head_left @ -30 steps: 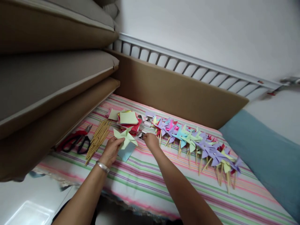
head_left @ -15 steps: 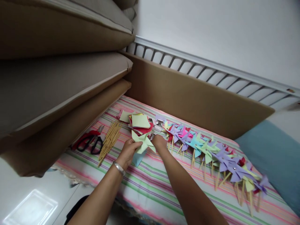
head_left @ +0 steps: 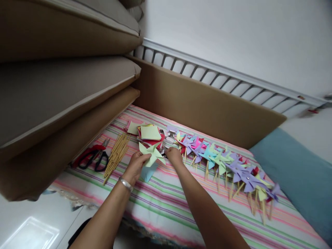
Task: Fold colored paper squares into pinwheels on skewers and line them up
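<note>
- Your left hand (head_left: 135, 164) grasps a pale green folded paper pinwheel (head_left: 151, 154); its fingers (head_left: 142, 158) are clenched on the pinwheel's near-left edge, and the paper fans out just beyond and to the right of them.
- A silver bracelet (head_left: 125, 183) sits on that wrist, just behind the hand.
- Your right hand (head_left: 174, 155) rests just to the right of the green pinwheel, with its fingers curled down at the pinwheel's right tip. You cannot tell from here whether they are pinching anything; something small and dark shows at the fingertips, too blurred to name.
- A light blue paper piece (head_left: 148, 172) lies on the striped bed cover (head_left: 166, 204), directly under the pinwheel and just below your left fingers.
- Just beyond both sets of fingers lies a loose stack of coloured paper squares (head_left: 150, 133), with pale green on top and red beneath.
- To the left of your left fingers, near but apart, lies a bundle of thin wooden sticks (head_left: 117, 155), pointing away from you.
- Further left of the sticks lie red-handled and black-handled scissors (head_left: 93, 157), close to the brown cushion edge (head_left: 77, 135).
- To the right of your right fingers runs a long overlapping row of finished pinwheels on sticks (head_left: 225, 164), in purple, teal, green, pink and red, trailing off toward the blue mattress (head_left: 298, 176).
</note>
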Demonstrator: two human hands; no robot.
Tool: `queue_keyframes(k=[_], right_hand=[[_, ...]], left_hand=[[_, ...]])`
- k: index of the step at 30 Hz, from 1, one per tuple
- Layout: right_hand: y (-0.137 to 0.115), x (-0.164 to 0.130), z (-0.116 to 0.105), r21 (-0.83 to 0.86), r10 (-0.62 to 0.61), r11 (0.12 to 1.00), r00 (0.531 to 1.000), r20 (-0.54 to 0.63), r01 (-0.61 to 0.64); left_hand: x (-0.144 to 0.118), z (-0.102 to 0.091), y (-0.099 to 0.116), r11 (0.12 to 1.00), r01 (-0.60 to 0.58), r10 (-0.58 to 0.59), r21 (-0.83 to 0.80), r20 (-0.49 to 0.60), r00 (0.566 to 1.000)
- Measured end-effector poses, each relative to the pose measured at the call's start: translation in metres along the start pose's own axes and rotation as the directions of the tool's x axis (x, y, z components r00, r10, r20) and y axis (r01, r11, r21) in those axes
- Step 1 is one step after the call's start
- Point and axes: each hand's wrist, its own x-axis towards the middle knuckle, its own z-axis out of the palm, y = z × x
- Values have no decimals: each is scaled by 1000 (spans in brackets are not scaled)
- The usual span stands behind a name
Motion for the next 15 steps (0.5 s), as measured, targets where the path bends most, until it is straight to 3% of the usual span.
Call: queue_keyframes(k=[3, 6, 11, 15], right_hand=[[16, -9, -8, 122, -11, 992, 1000, 14, 10], [44, -34, -12, 218, -16, 976, 993, 116, -10], [103, -83, -19, 239, 24, 963, 922, 386, -125], [138, -92, -26, 247, 84, 944, 882, 464, -219]], left_hand=[[3, -1, 0, 1000, -10, 10, 2, -17, 1000], [6, -2, 1, 1000, -6, 7, 2, -22, 1000], [11, 1, -7, 1000, 8, -7, 16, -28, 1000], [13, 8, -20, 999, 36, -36, 30, -9, 999]])
